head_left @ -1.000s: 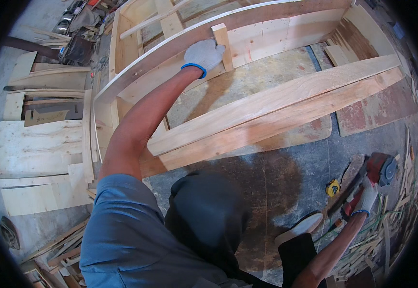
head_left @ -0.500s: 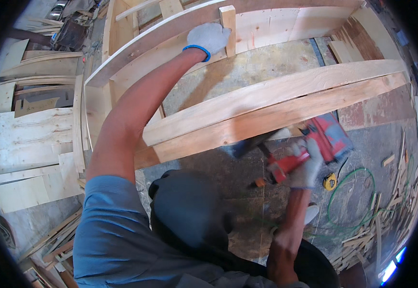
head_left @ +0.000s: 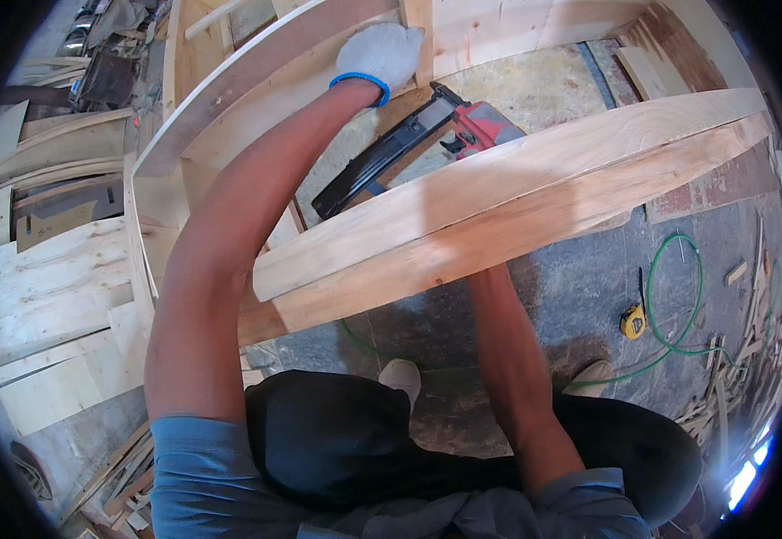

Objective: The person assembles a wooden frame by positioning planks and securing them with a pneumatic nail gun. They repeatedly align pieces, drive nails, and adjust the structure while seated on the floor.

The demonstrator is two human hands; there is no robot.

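Observation:
A curved wooden frame (head_left: 535,193) of pale boards lies across the floor before me. My left hand (head_left: 380,54), in a white glove with a blue cuff, grips a short wooden strut (head_left: 418,40) against the frame's far curved side; its fingertips are partly hidden. Inside the frame, a red and black nail gun (head_left: 481,128) is tilted, its long black magazine slanting down to the left. My right forearm (head_left: 508,337) reaches under the near double board toward the tool. That board hides my right hand and the gun's handle.
A yellow tape measure (head_left: 633,322) and a looping green hose (head_left: 698,287) lie on the floor at right. Wood offcuts (head_left: 724,395) are heaped beyond them. Plywood sheets (head_left: 49,269) are spread at left. A loose board (head_left: 652,72) rests inside the frame's right end.
My right hand has carried the nail gun from the near side of the frame, under the near board, into its inside. My left hand stays at the strut.

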